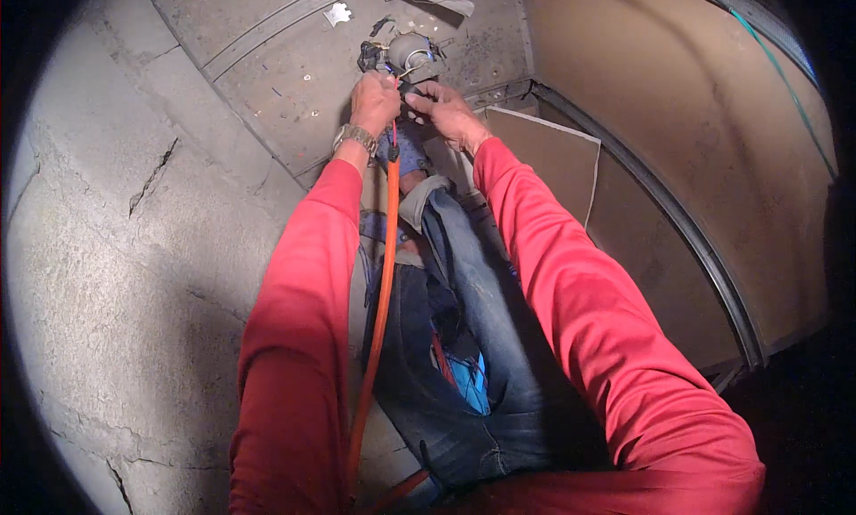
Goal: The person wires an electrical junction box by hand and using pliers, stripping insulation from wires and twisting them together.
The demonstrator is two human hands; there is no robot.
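Observation:
My left hand, with a watch on its wrist, is closed with its fingertips at thin red wire. That wire comes out of the dark-taped end of an orange cable, which runs down between my arms. Close beside it, my right hand has thumb and fingers bent around something dark that I cannot make out. Just beyond both hands sits a round grey fitting with a pale wire at its front. A black part lies to its left.
Cracked grey concrete rises on the left. Brown boards stand on the right, with a curved metal channel along them. White scrap and small debris dot the floor ahead. My jeans-clad legs stretch out below my hands.

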